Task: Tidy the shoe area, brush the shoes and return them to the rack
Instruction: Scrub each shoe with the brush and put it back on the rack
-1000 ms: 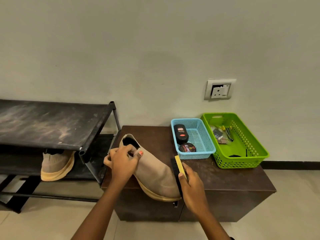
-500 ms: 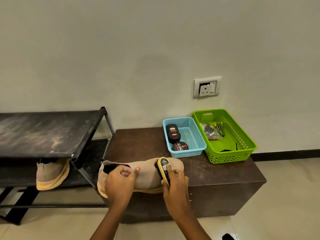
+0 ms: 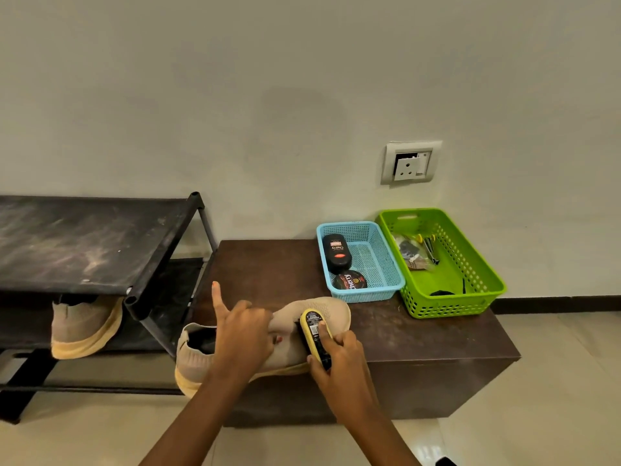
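Observation:
A beige knit shoe (image 3: 329,314) lies across the front edge of the dark brown cabinet (image 3: 420,334), its heel hanging off to the left. My left hand (image 3: 243,334) grips its middle, with the index finger sticking up. My right hand (image 3: 336,361) holds a yellow-backed shoe brush (image 3: 314,327) with its bristles against the shoe's toe half. The matching beige shoe (image 3: 85,326) stands on the lower shelf of the black shoe rack (image 3: 87,243) at the left.
A blue basket (image 3: 373,260) with a black polish bottle and a round polish tin sits at the back of the cabinet. Beside it stands a green basket (image 3: 470,274) with small tools. A wall socket (image 3: 411,162) is above. Tiled floor lies below.
The shoe has been turned from pointing toward me to lying sideways along the cabinet's front edge. The brush now rests flat on the toe half, and my left index finger has lifted.

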Motion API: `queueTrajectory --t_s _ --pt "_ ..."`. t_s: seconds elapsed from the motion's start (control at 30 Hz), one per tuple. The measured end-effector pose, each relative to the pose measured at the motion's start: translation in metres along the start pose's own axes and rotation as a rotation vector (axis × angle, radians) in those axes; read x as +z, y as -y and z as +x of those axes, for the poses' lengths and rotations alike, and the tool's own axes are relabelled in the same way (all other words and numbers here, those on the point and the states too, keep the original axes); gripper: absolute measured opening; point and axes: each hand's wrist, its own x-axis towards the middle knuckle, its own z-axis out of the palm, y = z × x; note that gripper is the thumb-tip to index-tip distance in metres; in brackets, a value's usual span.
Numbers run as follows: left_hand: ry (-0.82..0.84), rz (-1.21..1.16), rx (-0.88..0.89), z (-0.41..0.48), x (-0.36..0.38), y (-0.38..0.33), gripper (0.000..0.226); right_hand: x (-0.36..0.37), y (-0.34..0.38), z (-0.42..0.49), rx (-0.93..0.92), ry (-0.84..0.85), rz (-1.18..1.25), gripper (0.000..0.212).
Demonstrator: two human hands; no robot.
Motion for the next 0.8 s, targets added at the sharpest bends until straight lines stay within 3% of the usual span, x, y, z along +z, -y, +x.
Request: queueTrajectory --t_s 0.17,0.3,0.4,0.5,0.63,0.8 --pt "-0.010 -0.011 0.094 -0.011 0.007 0.006 0.033 -0.012 -0.004 -0.003 0.028 0.024 0.078 0.059" --pt "0.004 0.033 0.083 -0.025 0.002 0.007 0.021 -0.026 -0.010 -0.006 0.022 -0.060 0.135 0.054" --pt "0.070 -0.018 -0.013 -0.023 -0.005 0.001 0.043 -0.021 -0.013 -0.005 0.034 -0.140 0.127 0.051" --pt "0.049 -0.052 0.048 -0.014 -0.004 -0.011 0.026 -0.008 -0.012 -0.004 -0.053 -0.197 0.022 0.050" --pt "0.137 -0.016 0.152 -0.008 0.001 -0.021 0.029 0.007 -0.008 -0.001 -0.148 -0.222 -0.258 0.050" --pt "0.248 0.019 0.220 -0.009 0.014 -0.021 0.032 0.015 -0.003 -0.006 -0.230 -0.204 -0.363 0.052"
